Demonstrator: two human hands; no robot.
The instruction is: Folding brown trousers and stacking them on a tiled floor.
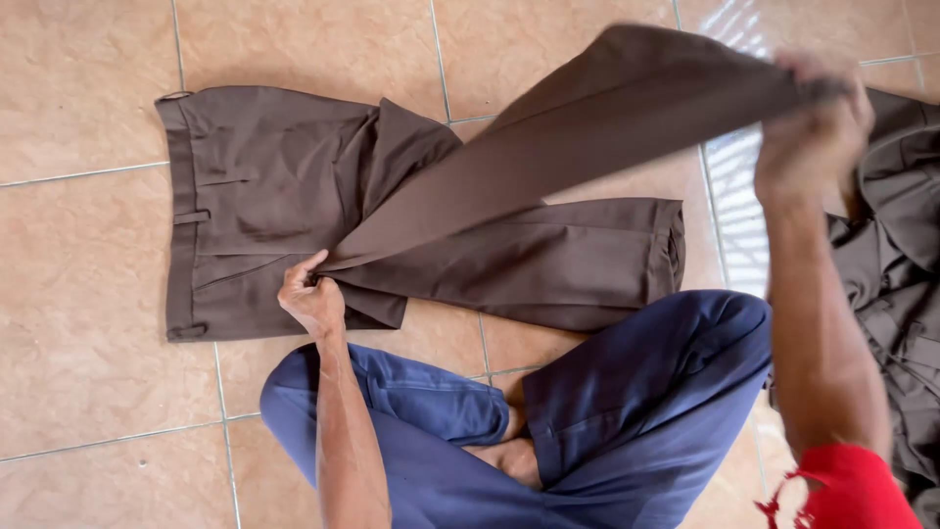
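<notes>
sitting cross-legged in blue trousers [587,411] on the tiled floor [88,294], red sleeve [857,490] at 5 o'clock. left hand [311,299] is pinching a fold of the brown trousers [264,196] just past my knees, waistband out at 9 o'clock. right hand [813,127] up at 2 o'clock, fingers clamped on the lifted leg's hem. more dark clothes [901,274] piled at 3 o'clock

Trousers [274,186] – plain dark brown. Clothes pile [896,255] at floor's right edge – grey-brown. Floor tiles [78,108] – mottled peach-tan, pale grout. Wearer's trousers [627,411] blue; sleeve [852,490] red.
</notes>
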